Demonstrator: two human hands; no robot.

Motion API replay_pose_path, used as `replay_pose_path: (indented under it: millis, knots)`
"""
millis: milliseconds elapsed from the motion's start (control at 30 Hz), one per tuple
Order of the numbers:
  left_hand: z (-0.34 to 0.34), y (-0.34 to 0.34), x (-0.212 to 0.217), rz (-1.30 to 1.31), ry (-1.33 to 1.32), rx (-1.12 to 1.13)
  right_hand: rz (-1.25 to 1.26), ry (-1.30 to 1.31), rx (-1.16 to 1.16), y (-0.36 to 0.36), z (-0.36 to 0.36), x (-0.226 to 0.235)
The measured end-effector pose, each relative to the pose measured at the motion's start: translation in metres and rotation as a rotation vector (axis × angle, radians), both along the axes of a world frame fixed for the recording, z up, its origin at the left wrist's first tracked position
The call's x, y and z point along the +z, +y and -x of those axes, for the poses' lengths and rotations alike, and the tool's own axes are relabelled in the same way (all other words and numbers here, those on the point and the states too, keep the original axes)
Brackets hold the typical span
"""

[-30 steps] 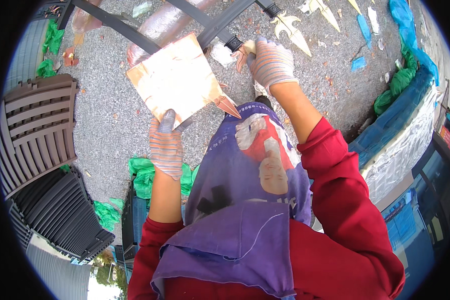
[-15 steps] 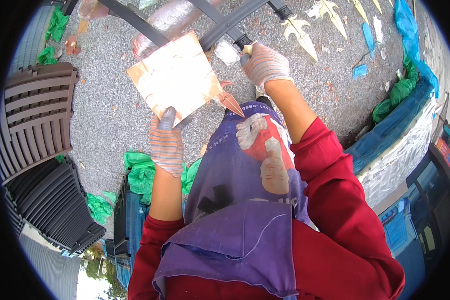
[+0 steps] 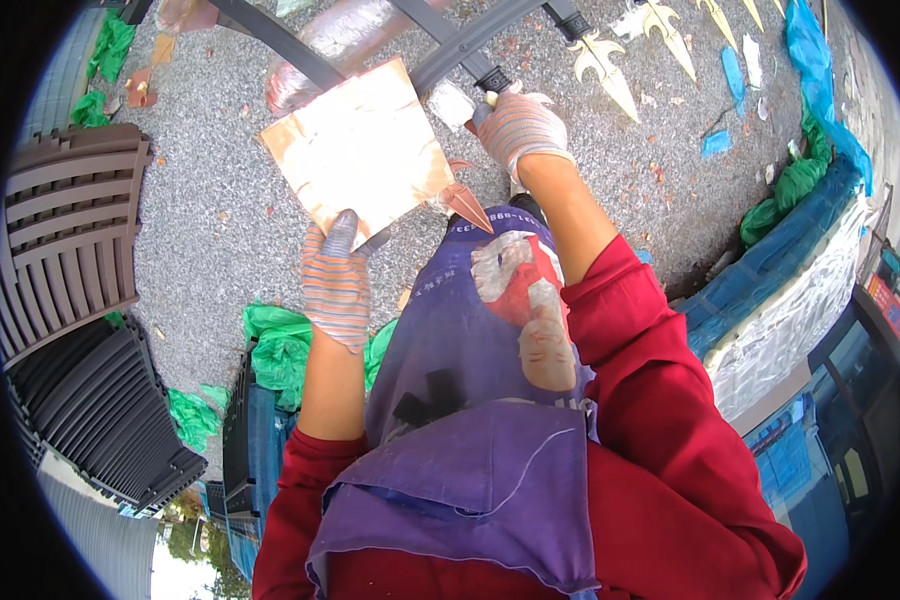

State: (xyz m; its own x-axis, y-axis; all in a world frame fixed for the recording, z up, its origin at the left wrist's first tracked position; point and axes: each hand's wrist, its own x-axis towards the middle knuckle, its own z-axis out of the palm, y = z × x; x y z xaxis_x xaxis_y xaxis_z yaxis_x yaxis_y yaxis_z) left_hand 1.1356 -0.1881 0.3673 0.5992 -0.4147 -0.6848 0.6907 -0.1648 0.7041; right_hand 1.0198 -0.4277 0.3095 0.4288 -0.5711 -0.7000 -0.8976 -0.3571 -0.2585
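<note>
My left hand (image 3: pixel 337 285), in a striped work glove, pinches the lower corner of a square, copper-orange sheet (image 3: pixel 365 145), its thumb on top. Glare whitens most of the sheet's face, and part of a dark metal fence (image 3: pixel 470 42) lies hidden behind it. A copper-red spearhead finial (image 3: pixel 467 207) pokes out past the sheet's right corner. My right hand (image 3: pixel 523 130), gloved too, is closed beside a collared black post end. A pale yellow tip and a dark red bit show at its fingers; what it holds is mostly covered.
Gold spearhead finials (image 3: pixel 607 75) line the upper right. Brown slatted panels (image 3: pixel 75 220) and stacked black panels (image 3: pixel 100 400) stand at left. Green plastic (image 3: pixel 278 345) lies near my left forearm. A plastic-wrapped bundle (image 3: pixel 345 45) is behind the fence, and blue wrapping (image 3: pixel 760 275) at right.
My right hand has shifted slightly left and turned, and a dark red bit now shows at its fingers. The sheet has moved a little up and to the right in my left hand.
</note>
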Motion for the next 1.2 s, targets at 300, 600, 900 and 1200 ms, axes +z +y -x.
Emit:
replay_pose_path:
  millis: [300,600,900,1200]
  knots:
    - [0.001,-0.006,0.012,-0.017,-0.005,-0.005,0.355,-0.430,-0.218,0.003,0.070,0.013]
    - [0.003,-0.018,0.015,0.004,0.001,-0.016,0.378,-0.561,-0.090,0.009,0.067,-0.001]
    - [-0.006,0.002,-0.006,0.026,0.087,-0.022,0.354,-0.353,0.054,-0.019,0.063,0.006]
    - [0.000,-0.008,-0.001,-0.015,0.043,-0.023,0.363,-0.619,-0.197,0.005,0.083,0.006]
